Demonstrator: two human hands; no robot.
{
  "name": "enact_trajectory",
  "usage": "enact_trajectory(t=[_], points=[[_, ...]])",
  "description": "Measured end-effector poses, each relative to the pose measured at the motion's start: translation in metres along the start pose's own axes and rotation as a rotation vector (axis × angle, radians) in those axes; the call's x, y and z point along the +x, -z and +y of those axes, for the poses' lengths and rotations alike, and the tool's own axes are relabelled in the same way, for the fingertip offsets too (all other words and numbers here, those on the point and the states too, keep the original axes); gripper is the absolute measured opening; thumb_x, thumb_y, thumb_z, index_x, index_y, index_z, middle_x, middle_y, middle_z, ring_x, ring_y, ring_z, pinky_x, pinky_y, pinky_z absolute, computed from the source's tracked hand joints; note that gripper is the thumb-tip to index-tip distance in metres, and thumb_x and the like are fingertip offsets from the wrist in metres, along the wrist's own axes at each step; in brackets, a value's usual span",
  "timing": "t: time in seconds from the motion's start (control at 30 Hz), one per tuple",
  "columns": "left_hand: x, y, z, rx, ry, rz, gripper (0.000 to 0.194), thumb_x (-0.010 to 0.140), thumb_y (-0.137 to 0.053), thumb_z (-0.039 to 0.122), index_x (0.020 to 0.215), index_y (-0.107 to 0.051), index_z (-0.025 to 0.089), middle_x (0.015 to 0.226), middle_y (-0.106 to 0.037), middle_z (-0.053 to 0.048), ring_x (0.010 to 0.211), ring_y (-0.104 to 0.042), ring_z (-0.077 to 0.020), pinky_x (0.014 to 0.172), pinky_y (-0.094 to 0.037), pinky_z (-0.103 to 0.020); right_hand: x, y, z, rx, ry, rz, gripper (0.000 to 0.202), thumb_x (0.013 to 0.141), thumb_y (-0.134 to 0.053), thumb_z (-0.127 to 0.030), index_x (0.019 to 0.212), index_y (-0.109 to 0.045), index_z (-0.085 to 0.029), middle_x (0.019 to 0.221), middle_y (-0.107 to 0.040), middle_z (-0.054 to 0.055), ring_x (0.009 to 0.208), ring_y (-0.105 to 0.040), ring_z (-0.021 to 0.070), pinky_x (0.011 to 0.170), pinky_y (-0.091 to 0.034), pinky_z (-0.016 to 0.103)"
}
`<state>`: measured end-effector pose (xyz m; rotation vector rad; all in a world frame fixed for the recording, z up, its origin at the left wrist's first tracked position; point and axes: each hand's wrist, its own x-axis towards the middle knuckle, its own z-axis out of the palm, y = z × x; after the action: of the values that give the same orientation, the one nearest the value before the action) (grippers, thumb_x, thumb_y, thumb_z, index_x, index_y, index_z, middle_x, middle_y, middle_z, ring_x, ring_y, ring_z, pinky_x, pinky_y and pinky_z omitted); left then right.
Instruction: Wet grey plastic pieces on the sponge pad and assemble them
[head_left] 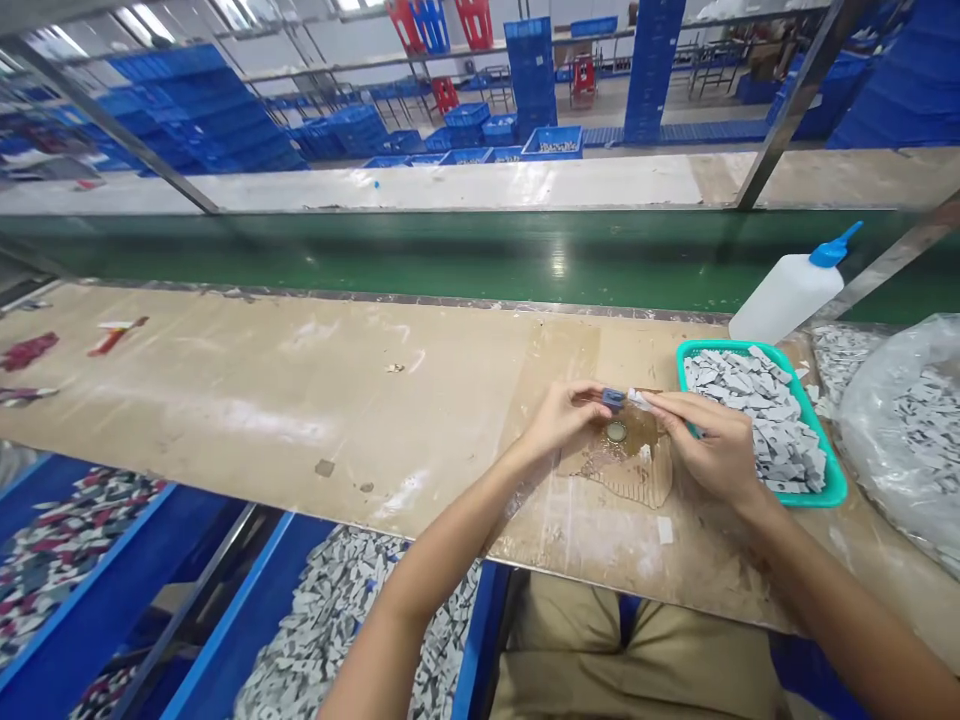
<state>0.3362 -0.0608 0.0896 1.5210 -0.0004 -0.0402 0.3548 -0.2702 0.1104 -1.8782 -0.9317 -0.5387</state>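
Note:
My left hand pinches a small dark blue piece between thumb and fingers. Close to its right, my right hand holds a small white piece at its fingertips; whether the two pieces touch is too small to tell. Both hands are over a worn piece of cardboard on the table, where a small round disc lies. Beside my right hand stands a green basket filled with light grey pieces.
A white bottle with a blue nozzle stands behind the basket. At the right lies a clear plastic bag of grey pieces. Blue bins of pieces sit below the table's front edge. A green conveyor belt runs behind the table.

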Motion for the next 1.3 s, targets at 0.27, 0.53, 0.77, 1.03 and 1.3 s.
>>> enact_trajectory(t=[0.27, 0.53, 0.77, 1.03, 1.3], points=[[-0.008, -0.012, -0.001, -0.032, -0.005, -0.062, 0.016, 0.071, -0.071, 0.014, 0.086, -0.077, 0.017, 0.076, -0.075, -0.004, 0.070, -0.069, -0.0147, 0.073, -0.055, -0.026, -0.002, 0.002, 0.004, 0.020, 0.031, -0.061, 0.030, 0.096, -0.057, -0.009, 0.115, -0.073, -0.026, 0.103, -0.072, 0.003, 0.091, -0.069, 0.0169, 0.081, -0.057, 0.029], [-0.010, -0.013, 0.004, -0.065, -0.045, -0.046, 0.015, 0.067, -0.075, 0.013, 0.082, -0.077, 0.016, 0.079, -0.075, -0.004, 0.071, -0.070, -0.0147, 0.079, -0.058, -0.028, -0.002, 0.002, 0.006, 0.059, 0.075, -0.109, 0.037, 0.094, -0.055, -0.003, 0.118, -0.072, -0.027, 0.102, -0.071, 0.003, 0.086, -0.066, 0.0182, 0.075, -0.051, 0.031], [-0.015, -0.018, 0.005, 0.046, -0.113, 0.024, 0.018, 0.068, -0.076, 0.015, 0.086, -0.078, 0.013, 0.088, -0.077, -0.007, 0.076, -0.071, -0.0165, 0.080, -0.061, -0.030, -0.002, 0.002, 0.009, 0.058, 0.102, -0.130, 0.047, 0.093, -0.051, 0.001, 0.123, -0.069, -0.030, 0.101, -0.070, 0.003, 0.083, -0.063, 0.0183, 0.072, -0.047, 0.031], [-0.017, -0.022, 0.004, 0.107, -0.076, 0.056, 0.018, 0.073, -0.068, 0.012, 0.088, -0.078, 0.012, 0.089, -0.077, -0.007, 0.076, -0.072, -0.0159, 0.075, -0.062, -0.026, -0.002, 0.000, 0.010, 0.010, 0.095, -0.208, 0.047, 0.093, -0.044, 0.001, 0.118, -0.072, -0.027, 0.098, -0.070, 0.004, 0.081, -0.062, 0.0173, 0.070, -0.048, 0.030], [-0.020, -0.018, 0.006, 0.144, -0.021, 0.048, 0.020, 0.073, -0.069, 0.016, 0.090, -0.078, 0.010, 0.080, -0.075, -0.008, 0.067, -0.068, -0.0144, 0.064, -0.057, -0.023, 0.000, -0.004, 0.012, 0.104, -0.026, -0.288, 0.036, 0.096, -0.046, -0.009, 0.111, -0.075, -0.025, 0.095, -0.071, 0.005, 0.080, -0.065, 0.0159, 0.066, -0.052, 0.026]])
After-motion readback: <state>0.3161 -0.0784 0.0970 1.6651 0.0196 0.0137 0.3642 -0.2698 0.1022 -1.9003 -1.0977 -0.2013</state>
